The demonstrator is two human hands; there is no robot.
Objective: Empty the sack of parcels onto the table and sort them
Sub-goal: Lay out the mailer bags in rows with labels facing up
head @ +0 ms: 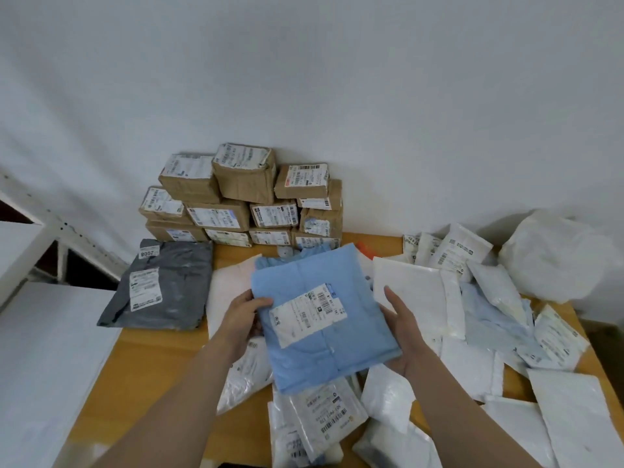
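Looking down on a wooden table [162,349] set against a bare white wall. Holding a blue parcel [317,319] over the table's middle, label up and slightly tilted: left hand [241,319] pinching the left edge, thumb on top; right hand [401,329] gripping the right edge from below, thumb lying alongside.

Standing stacked at the far edge, against the wall: brown boxes [243,197], labels showing. Lying just near of them, at the far left: a grey bag [169,285], label up. Crowding the right side and the near middle: white mailers [412,288], overlapping, a few pale blue ones among them. Slumping at the far right: a white sack [553,255]. Standing off the table to the left: a white shelf frame [50,231].

Hiding under the blue parcel: the fingers of both hands and parts of several mailers. Peeking out beyond its far edge: a second blue bag [270,263] and an orange scrap [366,249], too covered for telling more. Running off the right and near edges of the view: more mailers, cut short. Blurring past reading: the print on nearly every label.
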